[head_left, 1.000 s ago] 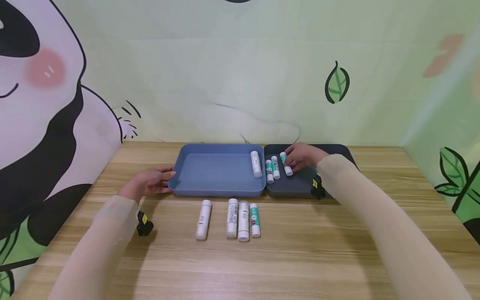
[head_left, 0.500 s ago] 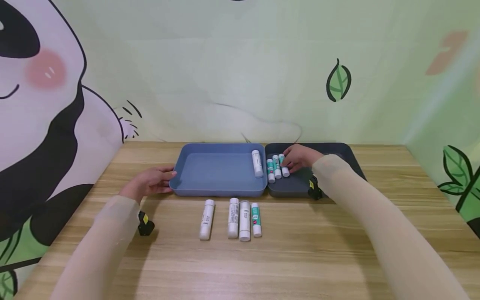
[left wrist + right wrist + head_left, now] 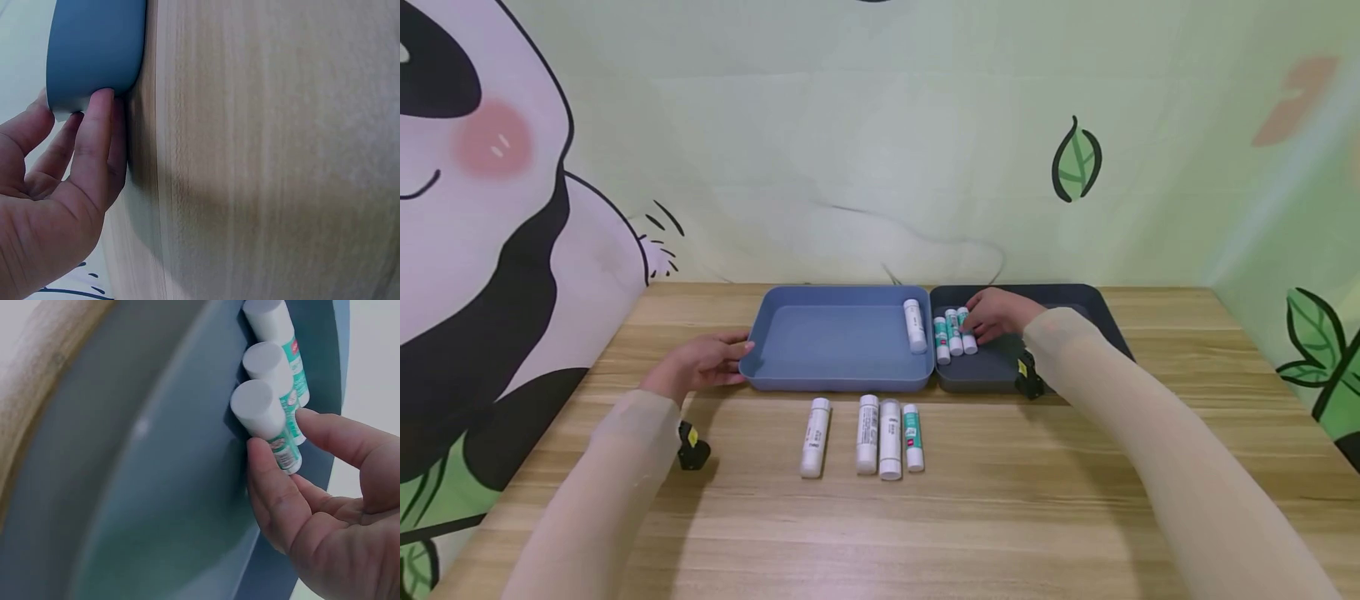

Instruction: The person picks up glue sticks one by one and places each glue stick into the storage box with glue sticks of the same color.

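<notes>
In the head view my left hand (image 3: 706, 362) holds the left end of a blue tray (image 3: 838, 385), thumb at the rim and fingers against the outer wall. My right hand (image 3: 1000, 313) reaches into a dark grey tray (image 3: 981, 386) and grips a small glue stick (image 3: 969, 342) with a teal label. Two matching glue sticks, one in the middle (image 3: 953, 332) and one at the left (image 3: 942, 340), lie alongside it in a row. The right wrist view shows thumb and fingers about the nearest glue stick (image 3: 257, 407). Inside the blue tray, a larger white glue stick (image 3: 914, 326) lies by the right wall.
On the wooden table (image 3: 1000, 517), before the trays, lie three large white glue sticks, the left one (image 3: 816, 437) apart from the middle one (image 3: 867, 434) and right one (image 3: 890, 439). A small teal-labelled glue stick (image 3: 913, 437) lies beside them. The trays stand side by side near the wall.
My right hand has moved the teal-labelled glue stick left, up against the other two in the dark tray. The left hand has stayed at the blue tray.
</notes>
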Demonstrator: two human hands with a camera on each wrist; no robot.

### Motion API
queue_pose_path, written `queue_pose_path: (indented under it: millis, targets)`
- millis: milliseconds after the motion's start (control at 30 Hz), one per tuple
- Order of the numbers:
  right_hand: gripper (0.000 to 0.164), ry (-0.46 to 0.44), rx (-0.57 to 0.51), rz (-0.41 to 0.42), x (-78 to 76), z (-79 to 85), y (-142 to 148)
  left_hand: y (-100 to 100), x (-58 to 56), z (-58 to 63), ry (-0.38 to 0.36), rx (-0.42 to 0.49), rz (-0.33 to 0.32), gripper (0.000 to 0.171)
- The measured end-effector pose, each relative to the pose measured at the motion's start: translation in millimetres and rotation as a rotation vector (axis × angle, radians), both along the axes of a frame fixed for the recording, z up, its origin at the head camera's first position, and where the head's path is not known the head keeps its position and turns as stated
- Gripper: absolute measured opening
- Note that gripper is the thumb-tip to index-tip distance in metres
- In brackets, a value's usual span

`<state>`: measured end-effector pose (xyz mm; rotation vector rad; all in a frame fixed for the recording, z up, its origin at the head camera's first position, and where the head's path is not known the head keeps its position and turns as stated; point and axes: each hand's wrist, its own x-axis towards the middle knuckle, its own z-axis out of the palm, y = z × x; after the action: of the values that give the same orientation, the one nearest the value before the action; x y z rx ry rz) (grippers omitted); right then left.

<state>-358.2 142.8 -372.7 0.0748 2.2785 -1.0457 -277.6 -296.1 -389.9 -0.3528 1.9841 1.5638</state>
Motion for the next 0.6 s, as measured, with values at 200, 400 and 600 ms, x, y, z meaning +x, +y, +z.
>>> queue_pose_path:
  millis: [200,400,600]
  targets:
    - [0.06,0.015,0.0,0.025,8.2,12.0,3.6,0.2,1.2,-0.4,0.004,0.004,-0.007,0.067]
    - [0.061,0.048,-0.066,0.064,22.1,36.1,8.8,-0.2,1.3,-2.0,0.01,0.022,-0.009,0.067]
    - [0.058,0.116,-0.114,0.077,40.6,62.1,10.6,1.1,0.4,-1.5,0.009,0.025,-0.003,0.067]
